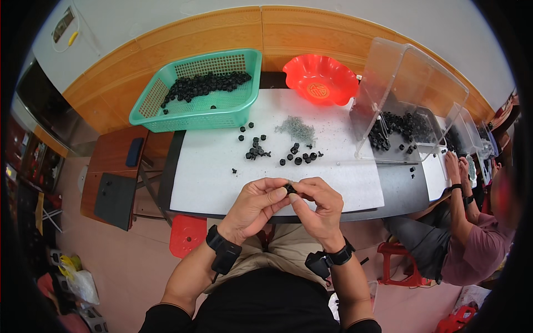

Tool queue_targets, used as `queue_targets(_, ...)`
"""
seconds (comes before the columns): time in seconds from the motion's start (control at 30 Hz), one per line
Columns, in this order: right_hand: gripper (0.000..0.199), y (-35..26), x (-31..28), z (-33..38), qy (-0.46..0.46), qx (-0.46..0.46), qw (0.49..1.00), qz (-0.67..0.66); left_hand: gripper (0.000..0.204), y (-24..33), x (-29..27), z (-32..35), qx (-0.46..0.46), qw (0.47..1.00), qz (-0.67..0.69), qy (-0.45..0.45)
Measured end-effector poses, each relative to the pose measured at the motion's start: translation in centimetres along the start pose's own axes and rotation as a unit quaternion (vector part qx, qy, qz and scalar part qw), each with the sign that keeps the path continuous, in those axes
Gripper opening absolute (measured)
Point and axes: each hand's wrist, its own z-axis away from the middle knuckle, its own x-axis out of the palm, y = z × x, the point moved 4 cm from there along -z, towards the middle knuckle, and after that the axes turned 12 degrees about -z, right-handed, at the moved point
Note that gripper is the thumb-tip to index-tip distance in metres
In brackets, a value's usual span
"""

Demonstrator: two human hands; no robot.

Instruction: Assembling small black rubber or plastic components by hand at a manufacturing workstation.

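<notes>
My left hand (251, 206) and my right hand (321, 208) meet above the front edge of the white sheet (205, 186). Thumbs and fingertips of both pinch one small black plastic part (290, 188); its finer shape is partly covered by the fingers. Beyond my hands lies a loose cluster of black parts (255, 150), with a second group of black knobs (298, 160) to its right. Behind these is a heap of small silvery metal pieces (297, 129), too fine to tell apart.
A green basket (191, 123) of black parts stands far left, a red scalloped dish (325, 72) behind the sheet. At right stands a clear plastic bin (383, 75) with black parts. Another person (474, 244) works beyond it. A red stool (186, 236) sits at front left.
</notes>
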Motion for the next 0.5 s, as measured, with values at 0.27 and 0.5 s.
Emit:
queue_targets(0.27,0.022,0.18,0.06,0.35,0.008,0.018,1.000,-0.019,0.018,-0.24,-0.14,-0.10,0.017,1.000,-0.022,0.008)
queue_targets(0.5,0.020,0.56,-0.42,0.67,0.028,0.027,0.998,-0.043,0.017,-0.43,-0.28,-0.11,0.021,0.999,-0.045,0.015)
